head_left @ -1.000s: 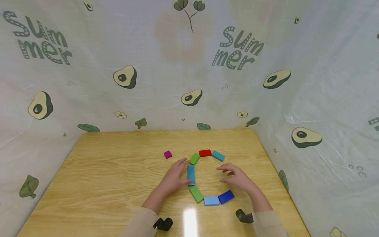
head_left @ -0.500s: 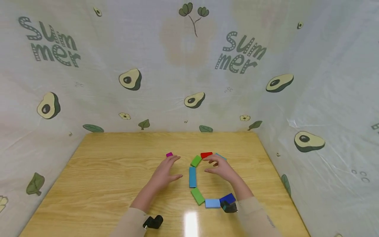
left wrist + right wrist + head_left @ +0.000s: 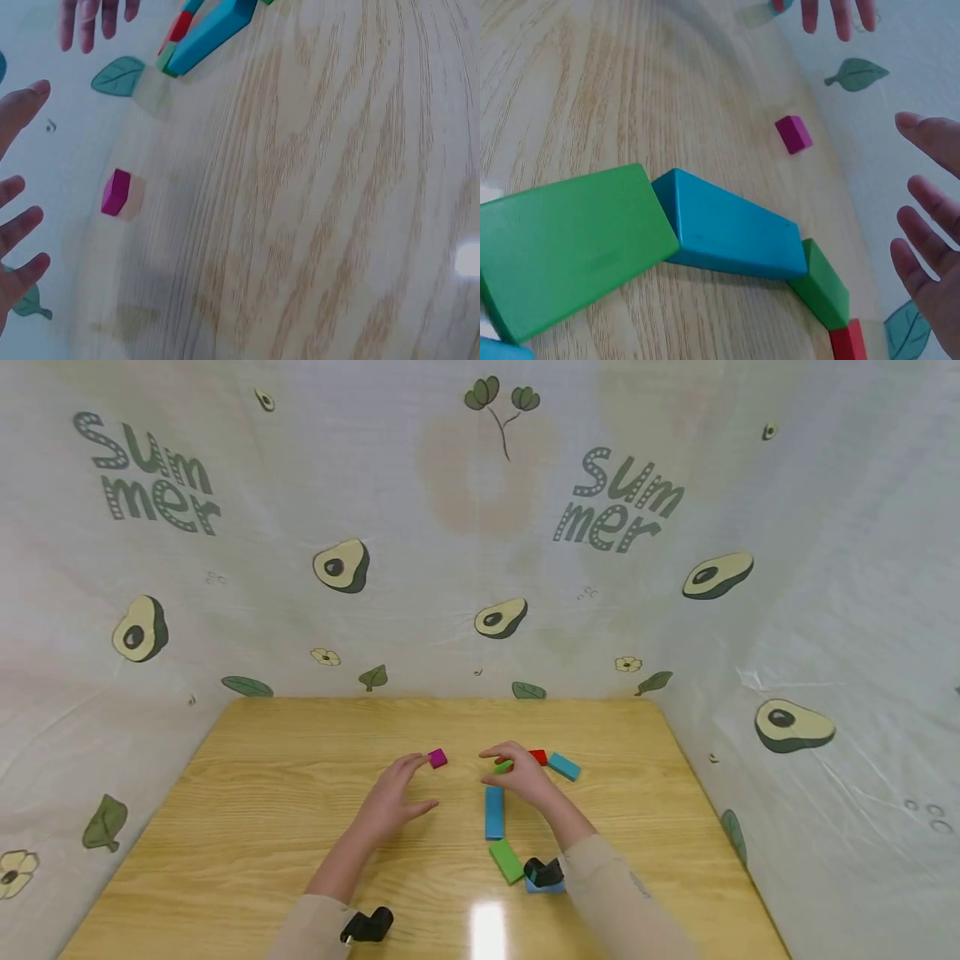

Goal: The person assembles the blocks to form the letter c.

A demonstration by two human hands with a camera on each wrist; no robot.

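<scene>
My left hand (image 3: 392, 795) hovers with parted fingers just left of a small magenta cube (image 3: 438, 758), its fingertips close to the cube. Nothing is between its fingers. Over the far green block (image 3: 503, 767) reaches my right hand (image 3: 521, 774), fingers spread and holding nothing; it partly covers that block and the red block (image 3: 537, 757). Below it lies a long blue block (image 3: 494, 813), meeting a nearer green block (image 3: 507, 862) at an angle. The right wrist view shows the blue block (image 3: 731, 229) between both green ones, with the magenta cube (image 3: 793, 134) apart from them.
Beyond the red block lies a teal-blue block (image 3: 564, 767). A light blue block (image 3: 545, 887) shows partly beneath the right wrist's black camera (image 3: 543, 871). The wooden table (image 3: 300, 752) ends at a printed cloth (image 3: 420, 635) at the back and sides.
My left hand has withdrawn leftward from the long blue block to beside the magenta cube. My right hand has swung left over the far green block; its sleeve now hides the dark blue block.
</scene>
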